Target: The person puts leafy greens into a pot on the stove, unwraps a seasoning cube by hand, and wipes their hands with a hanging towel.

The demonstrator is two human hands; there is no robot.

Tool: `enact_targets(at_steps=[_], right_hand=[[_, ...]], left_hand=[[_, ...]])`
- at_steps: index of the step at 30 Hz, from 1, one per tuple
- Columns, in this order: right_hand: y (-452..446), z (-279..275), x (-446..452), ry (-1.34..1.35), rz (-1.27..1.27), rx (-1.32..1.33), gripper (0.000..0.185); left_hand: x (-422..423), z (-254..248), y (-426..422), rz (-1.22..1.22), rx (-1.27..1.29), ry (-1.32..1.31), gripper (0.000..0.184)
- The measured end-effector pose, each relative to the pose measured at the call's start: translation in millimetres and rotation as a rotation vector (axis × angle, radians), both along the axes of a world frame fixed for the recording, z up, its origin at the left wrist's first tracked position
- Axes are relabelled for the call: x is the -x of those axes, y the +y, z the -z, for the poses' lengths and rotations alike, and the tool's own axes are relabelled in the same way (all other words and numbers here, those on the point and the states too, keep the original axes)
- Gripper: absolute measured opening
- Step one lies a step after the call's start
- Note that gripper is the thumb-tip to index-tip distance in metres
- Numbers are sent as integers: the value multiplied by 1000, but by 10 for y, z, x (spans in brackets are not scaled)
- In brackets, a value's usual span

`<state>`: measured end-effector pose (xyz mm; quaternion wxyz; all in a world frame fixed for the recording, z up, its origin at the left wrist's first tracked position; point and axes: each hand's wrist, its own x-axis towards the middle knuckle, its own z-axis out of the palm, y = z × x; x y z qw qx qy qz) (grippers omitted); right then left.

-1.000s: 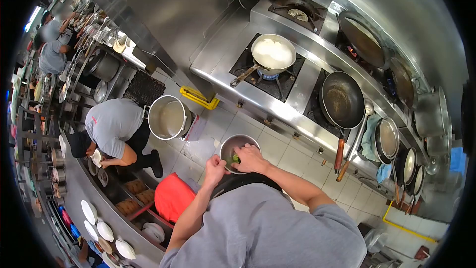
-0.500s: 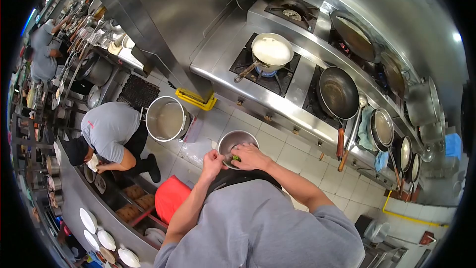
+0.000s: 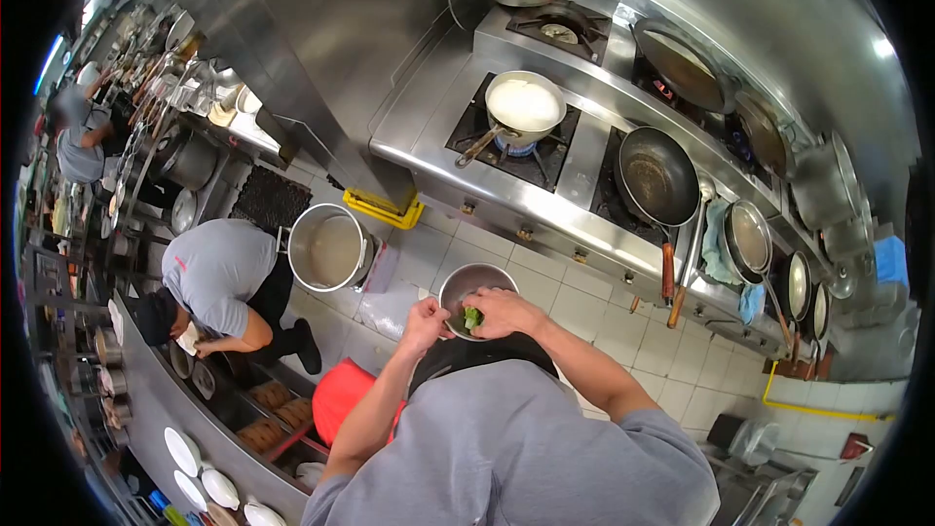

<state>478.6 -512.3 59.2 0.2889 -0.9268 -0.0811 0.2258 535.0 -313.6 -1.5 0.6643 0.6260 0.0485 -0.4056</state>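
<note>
A metal mixing bowl is held in front of my waist. My left hand is closed on its left rim, thumb and fingers pinched together. My right hand reaches into the bowl from the right, its fingers curled around some green leafy vegetable. The exact kind of the greens cannot be made out. Most of the bowl's inside is hidden by my right hand.
Ahead, a saucepan of white liquid sits over a lit burner. Right of it stands a dark frying pan with a wooden handle. On the left are a large pot and a bending co-worker. White dishes line the counter.
The bowl and both hands appear slightly further right in view. The right fingers have drawn towards the near rim, and more of the greens shows beneath them.
</note>
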Motion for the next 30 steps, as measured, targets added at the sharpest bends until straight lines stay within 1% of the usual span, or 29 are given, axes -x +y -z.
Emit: enact_targets(at_steps=[4,7,11,13,14,17,20,23,26,30], right_hand=[[31,-16,9,0,-10,64,57],[55,36,-17,-30,-48,93,58],[51,54,-9,-114,30,66,54],[-7,157,-9,-173,106,17,53],[-45,208,-36,-115,103,8,57],[-46,22,6,-93,54,-14,57],[-54,-7,57,-138,-47,20,65],[-30,6,59,-153,-79,83,70],[2,-2,57,-157,-99,129,69],[2,5,70,-256,-79,57,65]], left_hand=[[52,-50,-16,17,-19,-10,17],[74,-89,-23,29,-30,-34,18],[100,-10,-2,31,-29,-58,16],[105,-112,-22,39,-37,-54,18],[104,-107,-23,29,-29,-49,18],[101,-91,-19,16,-18,-34,19],[73,-123,-19,37,-25,-30,19],[91,-124,-23,57,-27,-46,18],[118,-66,-32,67,-48,-77,16],[136,-128,-34,55,-70,-84,18]])
